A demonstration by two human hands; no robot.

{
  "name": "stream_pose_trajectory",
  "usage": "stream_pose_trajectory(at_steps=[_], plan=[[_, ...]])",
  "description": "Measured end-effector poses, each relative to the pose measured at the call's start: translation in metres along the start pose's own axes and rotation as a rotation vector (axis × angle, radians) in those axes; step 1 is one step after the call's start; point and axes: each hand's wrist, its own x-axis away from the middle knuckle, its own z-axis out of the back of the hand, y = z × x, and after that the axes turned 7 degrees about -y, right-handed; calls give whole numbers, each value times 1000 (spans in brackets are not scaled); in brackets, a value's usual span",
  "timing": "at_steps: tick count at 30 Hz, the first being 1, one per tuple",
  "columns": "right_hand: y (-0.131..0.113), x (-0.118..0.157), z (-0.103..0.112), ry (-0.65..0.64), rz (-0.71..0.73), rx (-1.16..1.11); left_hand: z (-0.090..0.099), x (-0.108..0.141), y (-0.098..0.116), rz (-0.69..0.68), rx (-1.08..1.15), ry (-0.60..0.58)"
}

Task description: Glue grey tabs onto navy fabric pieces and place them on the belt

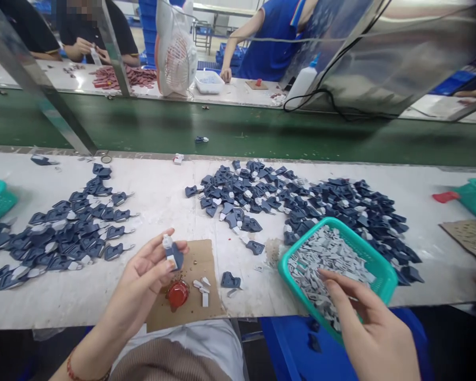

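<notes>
My left hand pinches a small dark blue and white plastic part above a piece of brown cardboard. On that cardboard lie a red cap with wet drops around it and several small white plastic pieces. My right hand reaches into a green basket full of small grey plastic pieces. Its thumb and forefinger are close together at the pieces; what lies between them, if anything, is hidden. Between the hands sits a loose blue part.
Blue parts are heaped at the left and behind the basket. A green conveyor belt runs beyond the white table. Metal posts rise from its near edge. Co-workers sit across. A blue crate stands below the table's edge.
</notes>
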Motion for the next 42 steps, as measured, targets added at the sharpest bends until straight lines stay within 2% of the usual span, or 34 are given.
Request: stream_pose_trajectory(at_steps=[3,6,8,11,14,19,23,30,36,39,42], plan=[[15,-31,7,-110,82,187,4,-11,13,-19,-78,1],[24,-58,0,-236,214,310,8,-30,27,-57,-192,28],[26,-73,-7,-274,295,375,12,-51,39,-115,-284,51],[27,-89,-16,-278,348,410,21,-97,60,-265,-517,90],[30,-98,-20,-274,374,423,32,-155,84,-376,-740,165],[39,-102,-17,-317,373,472,43,-251,123,-416,-1040,306],[41,-101,-13,-349,386,500,43,-299,138,-417,-1295,368],[35,-92,-12,-338,324,524,33,-328,138,-454,-1586,242],[33,-87,-4,-348,256,320,11,-345,129,-516,-1613,-28],[35,-85,1,-309,267,289,6,-348,125,-502,-1583,-49],[34,-83,-1,-267,326,390,6,-347,126,-498,-1516,-9]])
